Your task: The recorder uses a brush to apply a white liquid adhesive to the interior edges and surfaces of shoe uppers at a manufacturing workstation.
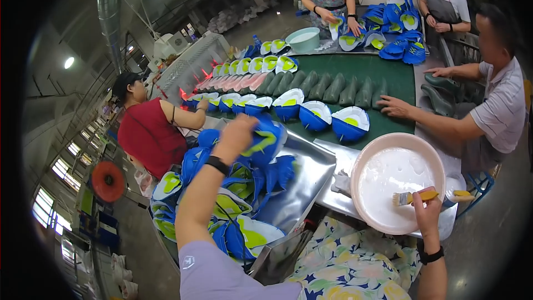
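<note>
My left hand [237, 134] is raised over the metal tray [304, 175], its fingers closed on a blue shoe upper [265, 143] with a yellow-green lining, smeared by motion. Under it lies a heap of similar blue uppers [244, 234]. In my right hand [427, 216] is a flat paintbrush [408, 198] with a yellow handle and pale bristles. The brush is held over a round pinkish basin [362, 211] of white liquid. Beside the basin's right side, another yellow-handled brush [462, 193] rests on a container.
A green conveyor belt [388, 119] carries rows of blue uppers [350, 124] and dark shoe lasts [335, 89]. A co-worker in red [147, 130] stands left, another [502, 94] reaches onto the belt from the right. Two people stand beyond, near a pale green basin [303, 39].
</note>
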A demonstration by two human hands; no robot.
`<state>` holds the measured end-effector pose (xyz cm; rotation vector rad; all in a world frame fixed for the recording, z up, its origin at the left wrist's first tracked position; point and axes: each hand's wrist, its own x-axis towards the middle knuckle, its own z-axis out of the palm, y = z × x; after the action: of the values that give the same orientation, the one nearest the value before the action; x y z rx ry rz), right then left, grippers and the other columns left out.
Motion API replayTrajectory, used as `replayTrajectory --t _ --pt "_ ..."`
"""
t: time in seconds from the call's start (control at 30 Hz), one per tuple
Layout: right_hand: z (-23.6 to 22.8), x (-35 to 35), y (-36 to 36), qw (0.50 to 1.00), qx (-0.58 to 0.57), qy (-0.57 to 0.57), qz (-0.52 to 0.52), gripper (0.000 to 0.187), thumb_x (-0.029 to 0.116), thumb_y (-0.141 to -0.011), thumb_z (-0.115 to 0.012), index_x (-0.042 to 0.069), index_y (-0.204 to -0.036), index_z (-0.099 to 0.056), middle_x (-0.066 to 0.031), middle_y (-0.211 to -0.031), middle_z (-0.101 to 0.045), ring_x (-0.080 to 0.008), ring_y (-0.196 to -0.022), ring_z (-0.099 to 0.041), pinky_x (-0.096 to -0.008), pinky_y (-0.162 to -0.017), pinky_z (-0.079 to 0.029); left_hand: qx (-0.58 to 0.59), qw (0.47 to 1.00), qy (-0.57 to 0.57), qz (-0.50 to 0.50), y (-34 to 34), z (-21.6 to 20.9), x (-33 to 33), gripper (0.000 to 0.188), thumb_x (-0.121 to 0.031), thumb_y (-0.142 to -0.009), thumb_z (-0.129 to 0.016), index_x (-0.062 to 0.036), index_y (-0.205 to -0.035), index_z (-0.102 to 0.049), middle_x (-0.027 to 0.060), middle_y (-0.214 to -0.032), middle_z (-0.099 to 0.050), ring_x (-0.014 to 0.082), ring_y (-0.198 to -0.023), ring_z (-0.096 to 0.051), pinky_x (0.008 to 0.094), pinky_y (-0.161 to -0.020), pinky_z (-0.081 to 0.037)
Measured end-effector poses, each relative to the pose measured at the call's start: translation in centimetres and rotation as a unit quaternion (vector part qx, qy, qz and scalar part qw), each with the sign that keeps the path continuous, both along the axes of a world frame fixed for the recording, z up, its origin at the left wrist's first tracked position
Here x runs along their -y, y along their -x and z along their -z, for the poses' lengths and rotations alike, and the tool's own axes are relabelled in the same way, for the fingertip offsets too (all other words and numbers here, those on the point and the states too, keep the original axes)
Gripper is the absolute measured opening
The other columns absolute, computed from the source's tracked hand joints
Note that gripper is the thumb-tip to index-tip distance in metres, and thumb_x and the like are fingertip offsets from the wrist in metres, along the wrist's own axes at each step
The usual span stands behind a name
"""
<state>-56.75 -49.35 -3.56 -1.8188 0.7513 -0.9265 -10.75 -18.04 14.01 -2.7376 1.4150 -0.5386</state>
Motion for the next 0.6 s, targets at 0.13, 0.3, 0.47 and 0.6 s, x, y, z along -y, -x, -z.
replayTrajectory --t 0.13,0.3,0.47,0.6 --pt "-0.9 -0.2 0.1 1.0 -0.003 -0.006 -0.015 0.013 0.01 -0.09 -0.069 0.0 -0.087 -0.061 -0.007 -0.075 -0.067 -0.0137 -0.067 -0.064 -0.0272 -0.063 -0.049 -0.01 0.979 0.116 -0.165 -4.5 -4.5 -8.0 0.046 -0.003 -0.084 -0.062 -0.0123 -0.13 -0.064 0.0157 -0.111 -0.07 0.0304 -0.098 -0.07 0.0398 -0.086 -0.055" --pt "-1.4 0.5 0.6 0.995 0.006 -0.086 -0.058 0.013 0.008 -0.09 -0.069 -0.001 -0.089 -0.06 -0.0069 -0.079 -0.066 -0.0116 -0.071 -0.064 -0.0263 -0.065 -0.05 -0.257 0.92 0.246 -0.165 -8.5 -0.4 -16.5 0.038 0.007 -0.084 -0.054 -0.0012 -0.118 -0.07 0.0127 -0.092 -0.074 0.0164 -0.083 -0.071 0.0325 -0.072 -0.056" --pt "-1.0 2.1 0.7 0.997 -0.034 -0.033 -0.066 0.016 0.012 -0.091 -0.069 -0.002 -0.091 -0.061 -0.0074 -0.083 -0.067 -0.0125 -0.073 -0.066 -0.0263 -0.066 -0.051 -0.378 0.893 0.053 -0.238 -7.9 -0.1 -14.5 0.03 -0.013 -0.084 -0.061 -0.0022 -0.11 -0.07 0.018 -0.094 -0.073 0.0314 -0.083 -0.07 0.0438 -0.072 -0.054" --pt "-3.8 1.4 -1.2 0.996 -0.027 -0.042 -0.072 0.022 0.017 -0.091 -0.071 -0.004 -0.092 -0.066 -0.008 -0.081 -0.068 -0.0129 -0.071 -0.064 -0.0271 -0.066 -0.051 -0.549 0.724 0.347 -0.233 -8.0 0.4 -16.1 0.025 -0.018 -0.084 -0.063 -0.0029 -0.102 -0.071 0.0163 -0.087 -0.072 0.0321 -0.082 -0.069 0.047 -0.067 -0.051"
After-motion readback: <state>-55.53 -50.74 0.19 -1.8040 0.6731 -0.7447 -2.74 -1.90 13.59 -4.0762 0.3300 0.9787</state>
